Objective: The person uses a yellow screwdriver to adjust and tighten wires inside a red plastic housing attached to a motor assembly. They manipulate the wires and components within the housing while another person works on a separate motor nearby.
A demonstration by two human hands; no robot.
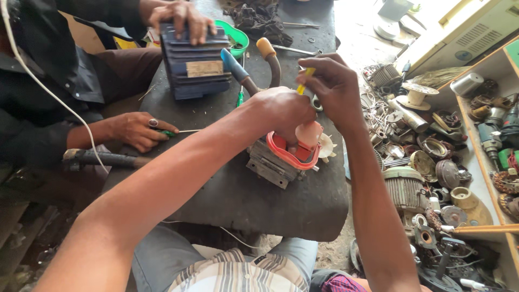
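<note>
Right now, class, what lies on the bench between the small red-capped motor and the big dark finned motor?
In the head view, pliers with blue and tan handles lie between the red-capped motor and the finned motor.

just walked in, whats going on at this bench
The person's left hand steadies a small motor with an orange-red housing on the dark worktable. Their right hand holds a yellow-handled tool above it. Across the table, a co-worker's hand rests on a dark blue finned motor.
</note>
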